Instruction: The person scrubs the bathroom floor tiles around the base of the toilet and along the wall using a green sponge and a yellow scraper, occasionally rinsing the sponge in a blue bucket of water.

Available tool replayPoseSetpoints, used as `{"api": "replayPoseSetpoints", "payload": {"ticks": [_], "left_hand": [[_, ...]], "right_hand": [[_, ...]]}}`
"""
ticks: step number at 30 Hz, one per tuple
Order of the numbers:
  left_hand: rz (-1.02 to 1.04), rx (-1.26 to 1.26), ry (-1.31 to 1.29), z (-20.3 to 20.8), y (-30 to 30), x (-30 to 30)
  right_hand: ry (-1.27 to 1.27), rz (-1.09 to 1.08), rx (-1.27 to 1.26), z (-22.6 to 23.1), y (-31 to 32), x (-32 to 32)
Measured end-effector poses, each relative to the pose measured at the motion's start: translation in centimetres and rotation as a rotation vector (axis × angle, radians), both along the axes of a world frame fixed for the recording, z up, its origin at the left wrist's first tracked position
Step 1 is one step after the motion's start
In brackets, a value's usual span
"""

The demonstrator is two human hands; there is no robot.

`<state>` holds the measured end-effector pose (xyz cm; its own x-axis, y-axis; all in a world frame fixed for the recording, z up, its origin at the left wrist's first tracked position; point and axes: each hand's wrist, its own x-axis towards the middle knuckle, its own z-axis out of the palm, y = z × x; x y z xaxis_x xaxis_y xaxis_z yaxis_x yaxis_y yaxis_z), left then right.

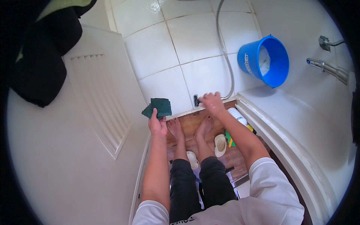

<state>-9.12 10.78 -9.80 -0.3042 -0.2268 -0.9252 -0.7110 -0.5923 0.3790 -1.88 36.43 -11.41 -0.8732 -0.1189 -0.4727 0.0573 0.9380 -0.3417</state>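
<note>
While a green scouring pad [158, 107] is pinched between thumb and fingers of the left hand [158, 125], the right hand [212, 102] is closed over a small dark object [196, 100] at the tiled floor's edge, its kind not made out; scrubbing appears under way, and firm pressure on the tiles is judged to be called for next; beyond the right hand, a blue bucket [250, 60] is seen, something pale inside, possibly suds.

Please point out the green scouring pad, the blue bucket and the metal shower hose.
green scouring pad [158, 107], head view, middle of the pad.
blue bucket [248, 60], head view, outer wall.
metal shower hose [224, 48], head view, mid-length over the tiles.
</note>
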Motion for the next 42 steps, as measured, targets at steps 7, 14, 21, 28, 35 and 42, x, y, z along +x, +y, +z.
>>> {"api": "replayPoseSetpoints", "payload": {"ticks": [7, 14, 21, 28, 35, 42], "left_hand": [[-0.068, -0.118, -0.028, 3.2, 0.1, 0.3], [-0.068, -0.088, -0.037, 3.4, -0.8, 1.8], [-0.144, -0.051, -0.09, 1.3, -0.4, 1.5], [-0.184, -0.02, -0.049, 0.6, -1.2, -1.9], [-0.176, -0.064, 0.004, 1.3, -1.9, -6.0], [-0.228, -0.058, -0.023, 1.3, -1.7, -6.5]], "right_hand": [[-0.015, 0.334, -0.134, 2.6, -2.6, -1.0], [0.037, 0.216, -0.016, 4.2, -0.7, -1.6], [0.102, 0.113, -0.109, 3.4, -1.7, -2.9], [0.146, 0.543, -0.138, 2.7, -4.7, -6.1], [0.121, -0.099, -0.119, 3.8, -2.7, -11.5], [0.058, 0.115, -0.127, 4.2, -0.8, -8.9]]}}
